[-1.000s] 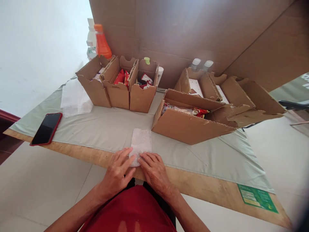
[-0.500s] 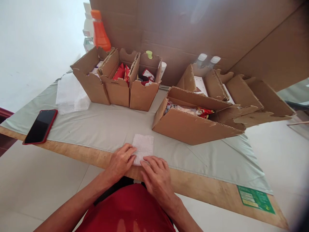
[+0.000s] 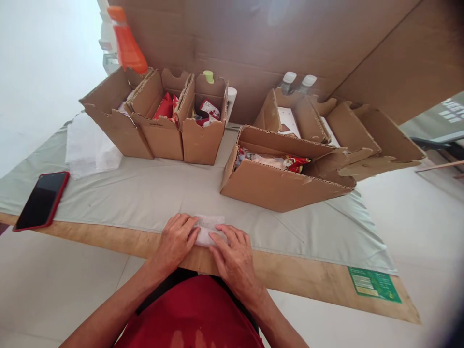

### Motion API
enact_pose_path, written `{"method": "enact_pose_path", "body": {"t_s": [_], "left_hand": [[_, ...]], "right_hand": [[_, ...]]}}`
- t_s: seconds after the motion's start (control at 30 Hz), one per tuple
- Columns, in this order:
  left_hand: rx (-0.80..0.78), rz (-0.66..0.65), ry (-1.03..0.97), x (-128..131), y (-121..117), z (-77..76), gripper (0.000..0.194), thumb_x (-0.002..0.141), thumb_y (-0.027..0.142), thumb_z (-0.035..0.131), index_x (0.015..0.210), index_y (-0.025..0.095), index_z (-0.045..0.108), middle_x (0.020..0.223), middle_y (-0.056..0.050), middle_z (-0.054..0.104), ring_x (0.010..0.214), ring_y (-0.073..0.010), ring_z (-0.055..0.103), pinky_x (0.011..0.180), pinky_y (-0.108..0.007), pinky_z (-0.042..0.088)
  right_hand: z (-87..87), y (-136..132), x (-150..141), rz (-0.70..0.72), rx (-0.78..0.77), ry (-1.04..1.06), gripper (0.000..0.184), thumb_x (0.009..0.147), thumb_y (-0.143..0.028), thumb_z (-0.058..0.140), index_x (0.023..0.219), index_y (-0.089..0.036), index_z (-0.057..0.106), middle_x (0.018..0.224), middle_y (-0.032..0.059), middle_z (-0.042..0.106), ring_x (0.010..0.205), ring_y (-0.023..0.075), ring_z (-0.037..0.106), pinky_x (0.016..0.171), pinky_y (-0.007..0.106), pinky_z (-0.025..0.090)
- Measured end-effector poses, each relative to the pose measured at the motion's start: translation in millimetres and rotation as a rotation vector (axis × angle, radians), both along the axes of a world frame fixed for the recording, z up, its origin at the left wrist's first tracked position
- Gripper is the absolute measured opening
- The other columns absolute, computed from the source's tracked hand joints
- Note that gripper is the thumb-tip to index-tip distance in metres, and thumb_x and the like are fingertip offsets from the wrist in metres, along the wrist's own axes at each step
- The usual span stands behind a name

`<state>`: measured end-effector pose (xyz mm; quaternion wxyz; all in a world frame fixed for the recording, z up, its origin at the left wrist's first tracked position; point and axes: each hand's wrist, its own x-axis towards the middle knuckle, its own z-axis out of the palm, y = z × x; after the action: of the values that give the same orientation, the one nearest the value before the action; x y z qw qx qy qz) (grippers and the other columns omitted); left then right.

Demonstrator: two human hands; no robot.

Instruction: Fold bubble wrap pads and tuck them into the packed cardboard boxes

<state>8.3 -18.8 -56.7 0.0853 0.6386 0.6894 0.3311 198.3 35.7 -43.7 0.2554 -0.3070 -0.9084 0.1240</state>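
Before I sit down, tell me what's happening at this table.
The left hand and right hand are both on a partly folded white sheet at the table's front edge. A phone and more white sheets lie to the left; open cardboard boxes stand behind.

The person has two hands and one folded white piece at the desk, with one phone, one orange bottle, two white-capped bottles, three left boxes, one front-right box and at least two boxes behind it.
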Motion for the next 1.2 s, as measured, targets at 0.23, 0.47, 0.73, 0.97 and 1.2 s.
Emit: {"method": "enact_pose_path", "body": {"t_s": [0.23,0.47,0.73,0.97,1.2], "left_hand": [[-0.089,0.281,-0.538,-1,-26,15.3,0.037,0.096,0.038,0.058,0.124,0.014,0.061,0.103,-0.011,0.071,0.092,-0.0216,0.069,0.082,-0.036,0.058],[-0.309,0.257,-1.379,30,-37,20.8,0.071,0.081,0.048,0.073,0.14,0.013,0.052,0.132,-0.015,0.068,0.125,-0.0276,0.063,0.109,-0.04,0.05],[-0.334,-0.026,-0.826,39,-30,20.4,0.063,0.098,0.04,0.05,0.156,0.019,0.036,0.104,-0.009,0.074,0.089,-0.02,0.073,0.085,-0.031,0.061],[-0.188,-0.446,-0.685,57,-6,2.8,0.07,0.103,0.035,0.045,0.163,0.036,0.009,0.103,-0.006,0.071,0.09,-0.0195,0.071,0.083,-0.031,0.059],[-0.329,-0.581,-0.719,49,24,-1.0,0.063,0.102,0.048,0.048,0.16,0.033,0.028,0.084,-0.003,0.071,0.067,-0.0148,0.067,0.063,-0.022,0.056]], "right_hand": [[-7.6,14,-6,0.002,-0.227,0.128,0.023,0.098,-0.016,0.054,0.115,-0.021,0.069,0.104,0.0066,0.076,0.092,0.0224,0.068,0.086,0.04,0.05],[7.7,-7,-3,-0.026,-0.678,0.273,0.018,0.096,-0.025,0.058,0.108,-0.025,0.072,0.097,0.0027,0.075,0.089,0.0201,0.068,0.082,0.032,0.054],[32.9,7,33,0.059,-0.829,0.187,0.057,0.08,-0.019,0.076,0.134,-0.026,0.059,0.121,0.005,0.066,0.091,0.018,0.066,0.086,0.031,0.056],[62.9,35,53,0.143,-0.739,0.059,0.008,0.087,-0.017,0.07,0.091,-0.024,0.067,0.082,-0.0033,0.067,0.076,0.0145,0.063,0.069,0.024,0.047],[108.7,68,83,0.089,-0.379,0.067,0.01,0.093,-0.032,0.07,0.092,-0.026,0.062,0.078,-0.0016,0.069,0.069,0.0159,0.066,0.066,0.028,0.052]]}}
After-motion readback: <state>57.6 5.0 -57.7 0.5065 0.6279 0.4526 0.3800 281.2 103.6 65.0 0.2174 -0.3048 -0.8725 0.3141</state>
